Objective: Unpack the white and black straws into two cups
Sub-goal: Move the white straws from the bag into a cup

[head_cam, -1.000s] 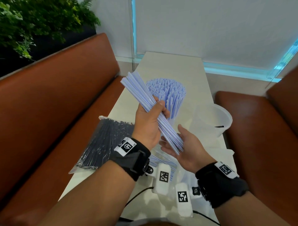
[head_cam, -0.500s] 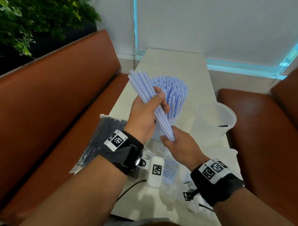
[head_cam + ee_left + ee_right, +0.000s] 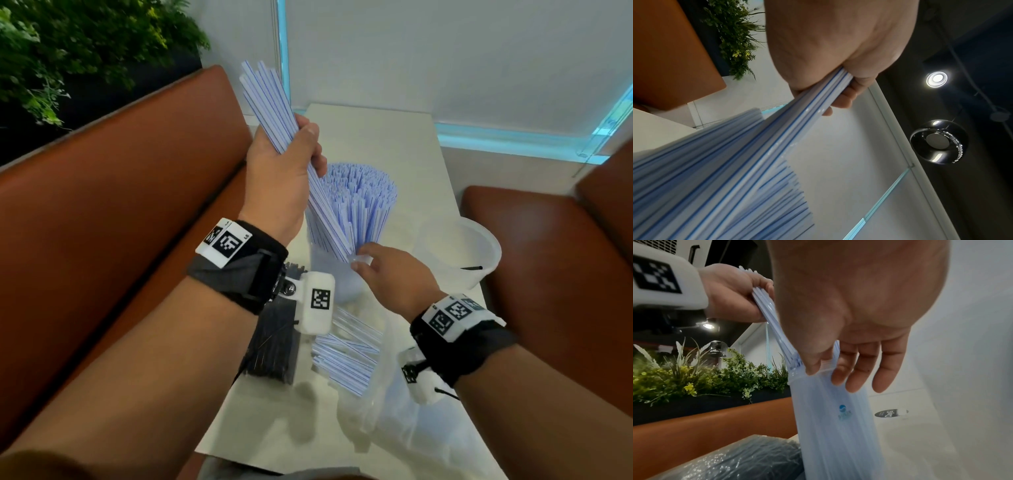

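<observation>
One bundle of white straws (image 3: 274, 113) gripped in left hand (image 3: 277, 171); right hand (image 3: 390, 274) pinching cup rim (image 3: 359, 258) below.

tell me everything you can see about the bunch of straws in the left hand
The bunch of straws is a fistful of thin white tubes with fine blue stripes, plastic by the look. The left hand grips it near the middle, fingers curled round it. It is tilted, upper ends fanning up toward the bench back, lower ends at the rim of the cup already packed with matching straws. The right hand pinches that rim by the lower tips.
</observation>
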